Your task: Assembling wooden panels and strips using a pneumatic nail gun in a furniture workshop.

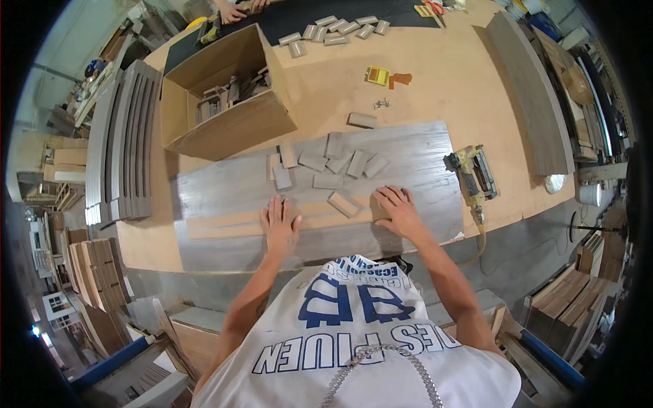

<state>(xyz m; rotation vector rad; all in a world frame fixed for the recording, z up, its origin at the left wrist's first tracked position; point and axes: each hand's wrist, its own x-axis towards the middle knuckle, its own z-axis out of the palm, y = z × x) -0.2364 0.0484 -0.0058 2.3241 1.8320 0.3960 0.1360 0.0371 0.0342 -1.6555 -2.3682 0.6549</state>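
Note:
A grey wood-grain panel [422,146] lies across the near side of the table. My left hand [279,224] rests flat with fingers spread, over a long tan strip [228,222] on the panel. My right hand [400,212] lies palm down, fingers apart, on the panel's right half; nothing is held in either hand. One small block [345,204] with a tan face and grey edges sits just left of my right fingers. Beyond my hands, several small grey blocks [328,181] are scattered on the panel. Some of them show tan faces.
A nail gun [471,173] with a hose lies right of the panel. An open cardboard box [231,126] of wood pieces stands beyond it, left. Farther off are screws [382,104], a yellow box [377,75], and another person's hands [231,12]. Grey boards [122,143] flank the table.

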